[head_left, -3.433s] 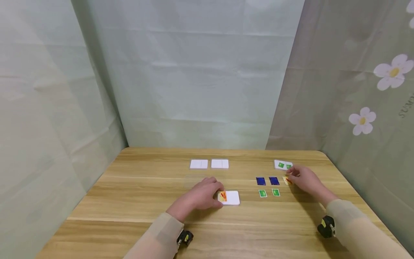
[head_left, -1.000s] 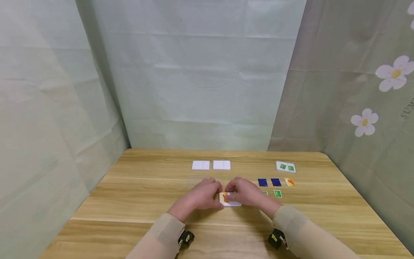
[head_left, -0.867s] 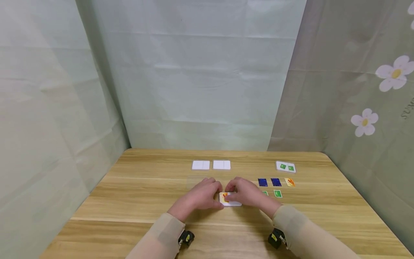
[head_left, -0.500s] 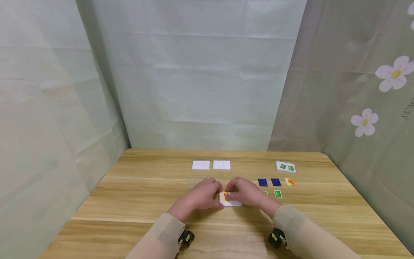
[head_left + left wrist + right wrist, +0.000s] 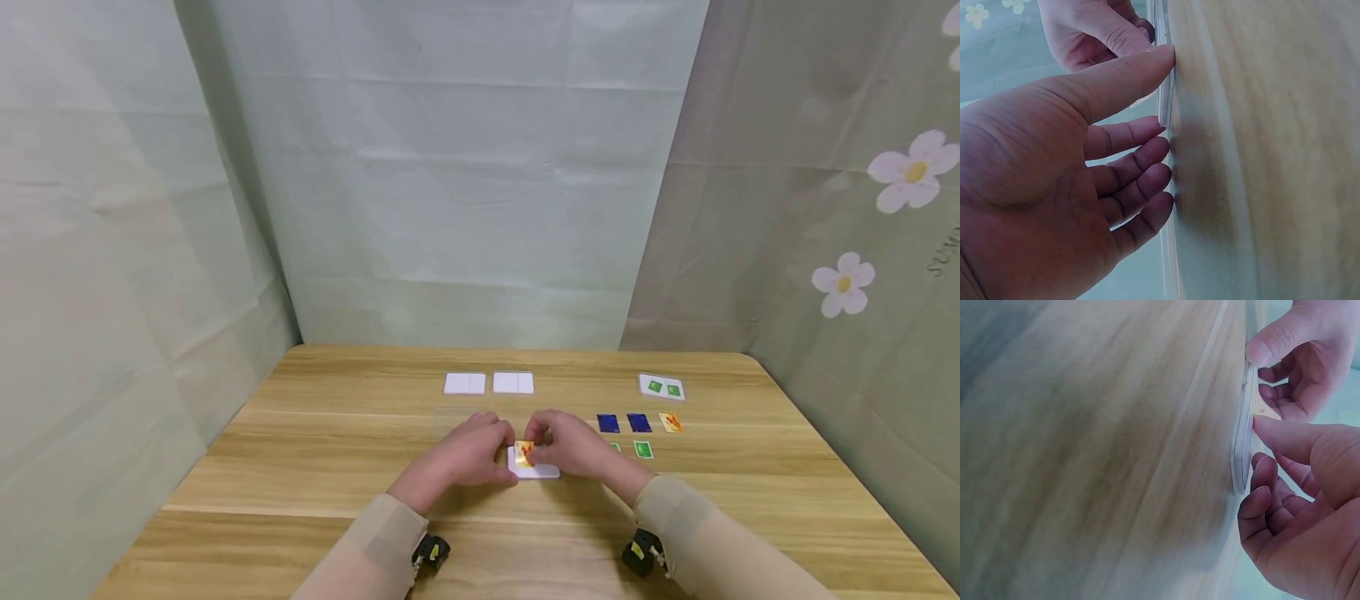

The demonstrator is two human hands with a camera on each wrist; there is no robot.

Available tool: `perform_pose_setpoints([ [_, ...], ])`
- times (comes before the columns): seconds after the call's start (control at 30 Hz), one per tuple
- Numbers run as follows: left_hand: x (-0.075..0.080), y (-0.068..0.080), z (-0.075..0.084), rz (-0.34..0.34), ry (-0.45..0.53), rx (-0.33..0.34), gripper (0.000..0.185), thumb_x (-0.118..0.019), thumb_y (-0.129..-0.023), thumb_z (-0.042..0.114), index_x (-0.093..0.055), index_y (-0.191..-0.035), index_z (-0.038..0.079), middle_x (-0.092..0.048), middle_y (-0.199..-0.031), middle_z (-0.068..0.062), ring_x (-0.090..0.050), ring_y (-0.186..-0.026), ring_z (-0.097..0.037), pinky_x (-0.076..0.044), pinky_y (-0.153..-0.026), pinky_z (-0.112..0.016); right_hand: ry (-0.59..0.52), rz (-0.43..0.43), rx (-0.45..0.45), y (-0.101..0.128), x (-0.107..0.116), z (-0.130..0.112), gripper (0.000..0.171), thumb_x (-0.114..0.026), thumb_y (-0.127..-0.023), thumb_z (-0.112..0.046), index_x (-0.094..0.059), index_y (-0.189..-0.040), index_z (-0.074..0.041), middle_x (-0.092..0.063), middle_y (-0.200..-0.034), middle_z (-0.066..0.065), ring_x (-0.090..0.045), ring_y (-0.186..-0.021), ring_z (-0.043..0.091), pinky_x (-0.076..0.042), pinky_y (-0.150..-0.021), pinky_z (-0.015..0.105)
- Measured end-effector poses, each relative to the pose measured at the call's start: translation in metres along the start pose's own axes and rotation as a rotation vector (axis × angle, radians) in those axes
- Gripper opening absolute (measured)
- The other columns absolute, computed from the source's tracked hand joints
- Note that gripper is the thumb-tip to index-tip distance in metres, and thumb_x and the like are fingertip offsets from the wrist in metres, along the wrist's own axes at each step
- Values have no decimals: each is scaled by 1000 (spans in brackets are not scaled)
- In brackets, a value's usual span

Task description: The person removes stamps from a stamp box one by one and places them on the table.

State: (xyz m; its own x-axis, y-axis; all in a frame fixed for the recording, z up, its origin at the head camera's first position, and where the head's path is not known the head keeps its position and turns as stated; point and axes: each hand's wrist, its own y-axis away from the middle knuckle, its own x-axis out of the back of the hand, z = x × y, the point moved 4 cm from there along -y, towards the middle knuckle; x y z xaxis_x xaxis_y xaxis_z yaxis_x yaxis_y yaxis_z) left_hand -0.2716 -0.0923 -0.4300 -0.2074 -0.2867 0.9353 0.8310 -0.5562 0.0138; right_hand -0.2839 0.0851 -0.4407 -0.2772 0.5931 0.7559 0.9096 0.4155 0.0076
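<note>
A white rounded-corner card with clear layered edges lies on the table in front of me. My left hand holds its left end, thumb on the near edge and forefinger on the far edge; in the left wrist view the other fingers of the left hand are bent toward the tabletop. My right hand pinches a small orange-and-yellow square over the card's left half. The square sits slightly askew, past the card's far edge. In the right wrist view the right thumb of the hand meets the card's top face.
Two blue squares and another orange square lie to the right, with green squares nearer, one partly hidden. Behind them is a white card with two green squares. Two plain white cards lie farther back, a clear sheet before them.
My right hand has come from the orange square at the right to the white card. Within the last half second the pinched square has shifted away from me, past the card's far edge.
</note>
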Motion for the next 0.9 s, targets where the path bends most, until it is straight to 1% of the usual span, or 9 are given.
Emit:
perform_pose_setpoints([
  [0.2,-2,0,-1,5,5,-8,46,-98,-86,34,-73,-116,11,-62,-105,2,-51,-97,-16,-49,-86,-32,-53,8,-25,3,5,1,16,-81,-100,-5,-70,-95,-16,-67,-96,-3,-61,-91,20,-52,-82,38],
  [0.37,-2,0,-2,8,6,-12,47,-99,-85,34,-73,-115,10,-62,-105,2,-51,-97,-16,-49,-86,-32,-71,27,-41,5,14,2,14,-78,-102,-5,-69,-97,-15,-67,-95,-3,-60,-90,18,-51,-78,35],
  [0.6,-1,0,-1,9,-1,-15,47,-98,-85,35,-73,-115,9,-61,-104,2,-51,-96,-16,-49,-85,-33,-89,79,-17,11,28,8,10,-78,-101,-5,-70,-102,-10,-68,-95,-2,-60,-89,18,-50,-78,35],
  [0.73,-1,0,-1,4,6,-5,47,-98,-86,35,-73,-115,9,-61,-104,2,-52,-96,-16,-49,-86,-33,-91,105,-17,15,37,16,10,-77,-103,-6,-68,-103,-11,-68,-95,-1,-60,-88,17,-50,-76,35],
  [0.9,-1,-1,-1,10,-3,-9,47,-98,-85,36,-73,-116,9,-63,-106,2,-52,-98,-17,-50,-88,-35,-89,126,-5,23,50,23,7,-75,-105,-9,-68,-106,-11,-69,-97,-1,-60,-88,17,-51,-76,34],
])
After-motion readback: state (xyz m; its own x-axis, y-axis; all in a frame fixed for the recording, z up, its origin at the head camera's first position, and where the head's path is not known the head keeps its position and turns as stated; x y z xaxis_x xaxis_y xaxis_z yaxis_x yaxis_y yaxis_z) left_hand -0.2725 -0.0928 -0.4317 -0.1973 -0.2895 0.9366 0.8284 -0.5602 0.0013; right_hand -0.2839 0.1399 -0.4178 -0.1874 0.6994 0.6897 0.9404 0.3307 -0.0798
